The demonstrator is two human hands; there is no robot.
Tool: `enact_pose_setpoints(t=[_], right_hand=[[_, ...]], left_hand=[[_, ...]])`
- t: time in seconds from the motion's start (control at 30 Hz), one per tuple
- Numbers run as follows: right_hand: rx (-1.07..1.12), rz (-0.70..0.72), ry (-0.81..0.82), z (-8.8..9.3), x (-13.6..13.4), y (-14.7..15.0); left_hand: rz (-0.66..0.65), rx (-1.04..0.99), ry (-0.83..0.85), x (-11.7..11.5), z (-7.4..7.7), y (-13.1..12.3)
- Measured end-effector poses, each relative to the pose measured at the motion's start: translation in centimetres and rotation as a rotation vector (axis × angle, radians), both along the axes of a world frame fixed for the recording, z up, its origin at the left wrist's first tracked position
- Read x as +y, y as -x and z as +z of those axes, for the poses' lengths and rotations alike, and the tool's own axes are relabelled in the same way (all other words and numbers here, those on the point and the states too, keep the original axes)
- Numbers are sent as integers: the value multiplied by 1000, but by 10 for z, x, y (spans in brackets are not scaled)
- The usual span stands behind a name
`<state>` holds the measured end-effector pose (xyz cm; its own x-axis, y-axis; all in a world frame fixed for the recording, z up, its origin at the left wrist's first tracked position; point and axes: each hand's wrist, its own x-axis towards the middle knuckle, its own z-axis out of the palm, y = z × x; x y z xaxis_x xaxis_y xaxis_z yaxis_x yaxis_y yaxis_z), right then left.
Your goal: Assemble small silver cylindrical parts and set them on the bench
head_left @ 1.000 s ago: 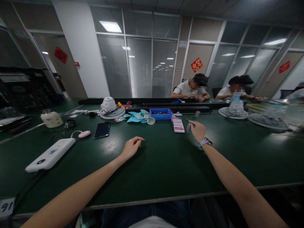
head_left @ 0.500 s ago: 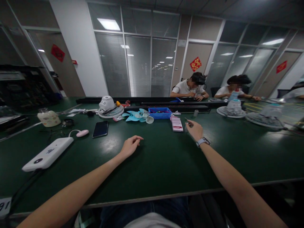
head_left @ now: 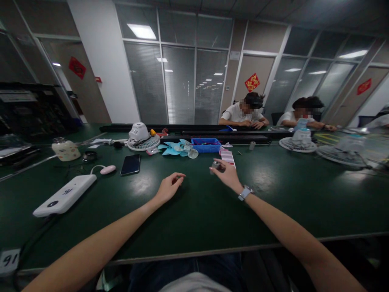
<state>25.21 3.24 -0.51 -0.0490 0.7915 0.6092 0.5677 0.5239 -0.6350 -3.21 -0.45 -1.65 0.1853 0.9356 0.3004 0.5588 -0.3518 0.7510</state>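
Note:
My right hand [head_left: 226,174], with a watch on its wrist, is closed around a small metal cylinder [head_left: 215,166] held between thumb and fingers. It is over the table in front of the pink and white card [head_left: 227,157] and covers part of it. My left hand [head_left: 170,187] rests by the table's middle, its fingers loosely bent, with nothing visible in it. A second small greyish cylinder [head_left: 252,145] stands farther back, and a small thin piece [head_left: 240,153] lies near it.
Behind my hands are a blue tray [head_left: 209,151], light blue fan blades [head_left: 173,148] and a white fan [head_left: 142,140]. At left lie a phone [head_left: 130,165], a white power bank-like box [head_left: 65,195] and a jar [head_left: 65,150]. Co-workers sit across the table.
My right hand has moved left and slightly nearer with the small metal cylinder, now partly in front of the card. My left hand stays nearly still.

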Motion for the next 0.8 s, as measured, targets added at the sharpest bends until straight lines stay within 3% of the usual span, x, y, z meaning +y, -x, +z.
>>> enact_pose_setpoints(t=[0.1, 0.2, 0.63, 0.8], right_hand=[[-15, 262, 73, -9, -21, 46], [-36, 357, 107, -16, -30, 64], [-13, 415, 180, -13, -32, 65], [-94, 369, 175, -13, -34, 65]], left_hand=[[-24, 25, -114, -7, 3, -7], [-46, 54, -267, -12, 5, -16], [-3, 36, -288, 2, 12, -40], [32, 28, -307, 7, 14, -34]])
